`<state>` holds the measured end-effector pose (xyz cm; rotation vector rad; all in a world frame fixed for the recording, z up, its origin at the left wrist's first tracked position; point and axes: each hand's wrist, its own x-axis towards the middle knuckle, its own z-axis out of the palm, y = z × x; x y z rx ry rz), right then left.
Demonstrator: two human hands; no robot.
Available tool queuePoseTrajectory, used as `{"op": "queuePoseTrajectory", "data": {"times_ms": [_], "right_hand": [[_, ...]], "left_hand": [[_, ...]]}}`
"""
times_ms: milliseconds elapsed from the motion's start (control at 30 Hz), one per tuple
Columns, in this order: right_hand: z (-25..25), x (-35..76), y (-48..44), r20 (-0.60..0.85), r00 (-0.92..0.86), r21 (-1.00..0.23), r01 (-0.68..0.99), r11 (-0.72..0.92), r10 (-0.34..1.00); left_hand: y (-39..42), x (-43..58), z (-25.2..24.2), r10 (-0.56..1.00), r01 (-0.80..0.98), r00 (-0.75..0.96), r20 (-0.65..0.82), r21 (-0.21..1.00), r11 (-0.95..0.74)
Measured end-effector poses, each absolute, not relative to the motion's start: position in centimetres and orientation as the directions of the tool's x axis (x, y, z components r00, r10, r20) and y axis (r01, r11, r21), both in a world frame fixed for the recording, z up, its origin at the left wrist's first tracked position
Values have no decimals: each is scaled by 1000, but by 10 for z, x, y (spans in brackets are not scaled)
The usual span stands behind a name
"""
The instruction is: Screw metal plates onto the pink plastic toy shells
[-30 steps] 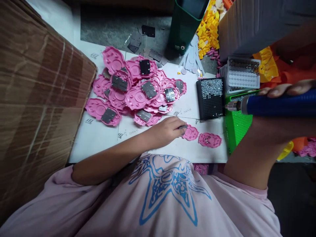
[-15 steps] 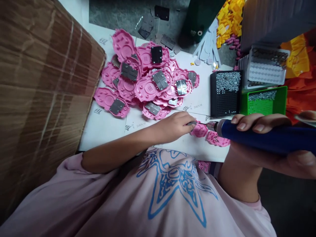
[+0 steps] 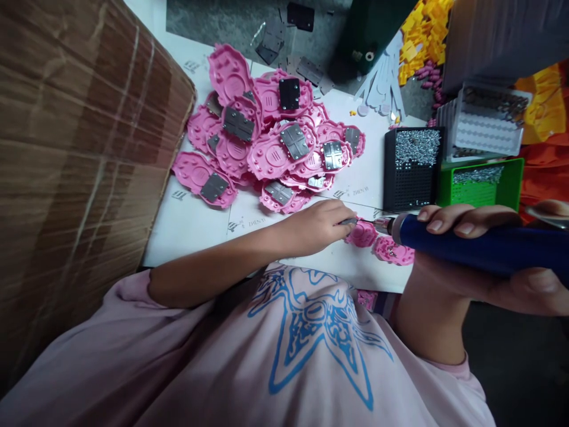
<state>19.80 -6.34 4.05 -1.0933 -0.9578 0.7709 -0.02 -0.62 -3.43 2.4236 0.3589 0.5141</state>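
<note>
My left hand (image 3: 316, 225) rests on the white table sheet (image 3: 191, 219), its fingers closed on a small grey metal plate (image 3: 349, 221) held over a pink plastic part (image 3: 362, 235). My right hand (image 3: 480, 255) grips a blue electric screwdriver (image 3: 475, 246). Its tip (image 3: 377, 223) points left and touches the plate at the pink part. A second pink part (image 3: 393, 251) lies just to the right, under the tool.
A heap of pink parts with grey metal plates (image 3: 271, 145) lies at the back. A black tray of screws (image 3: 411, 166), a green tray (image 3: 480, 184) and a white tray (image 3: 484, 121) stand at the right. A large cardboard box (image 3: 75, 166) fills the left. Yellow parts (image 3: 422, 35) lie far back.
My right hand brought the blue screwdriver down and left from beside the trays until its tip met the part under my left hand. The view shifted slightly.
</note>
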Motion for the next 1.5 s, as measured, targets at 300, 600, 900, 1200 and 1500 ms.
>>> {"op": "queuePoseTrajectory", "data": {"times_ms": [300,600,900,1200,1500], "right_hand": [[39,199,-66,328,353,-925,-69,374,876],[41,197,-63,301,341,-936,-74,345,891],[45,192,-60,356,319,-918,-58,393,879],[42,196,-60,389,282,-899,-89,428,877],[52,182,-58,339,290,-936,12,351,895]], "left_hand": [[-5,-1,-33,365,128,894,262,629,-766],[-7,-1,-36,370,122,883,288,621,-775],[-7,0,-37,379,129,883,278,631,-765],[-7,0,-38,385,114,871,306,637,-763],[-6,1,-37,368,110,883,291,635,-764]]}}
